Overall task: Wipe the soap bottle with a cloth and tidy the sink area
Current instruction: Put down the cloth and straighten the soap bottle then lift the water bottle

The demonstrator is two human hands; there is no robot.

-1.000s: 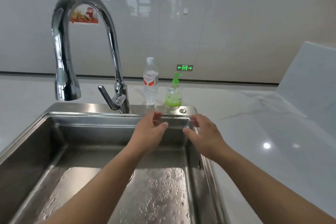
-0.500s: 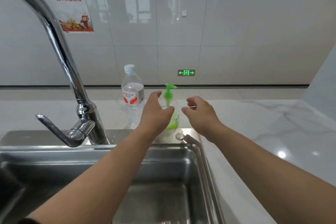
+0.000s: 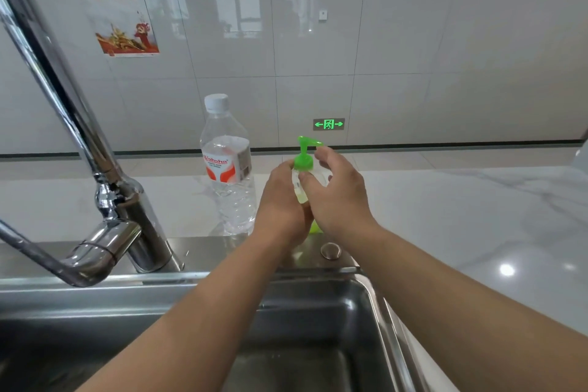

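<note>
The soap bottle (image 3: pixel 303 162), clear with a green pump top and green liquid at its base, stands on the counter behind the sink's right rear corner. My left hand (image 3: pixel 281 204) wraps its left side and my right hand (image 3: pixel 339 194) wraps its right side, so most of the body is hidden. Only the pump, the neck and a bit of the green base show. No cloth is visible in the head view.
A clear water bottle (image 3: pixel 229 169) with a red label stands just left of the soap bottle. The chrome faucet (image 3: pixel 105 200) rises at left with its lever pointing left. The steel sink (image 3: pixel 318 328) lies below my arms, with white marble counter (image 3: pixel 477 216) to the right.
Both hands moved forward from above the sink rim to the soap bottle and closed around it. The camera moved closer and lower toward the counter.
</note>
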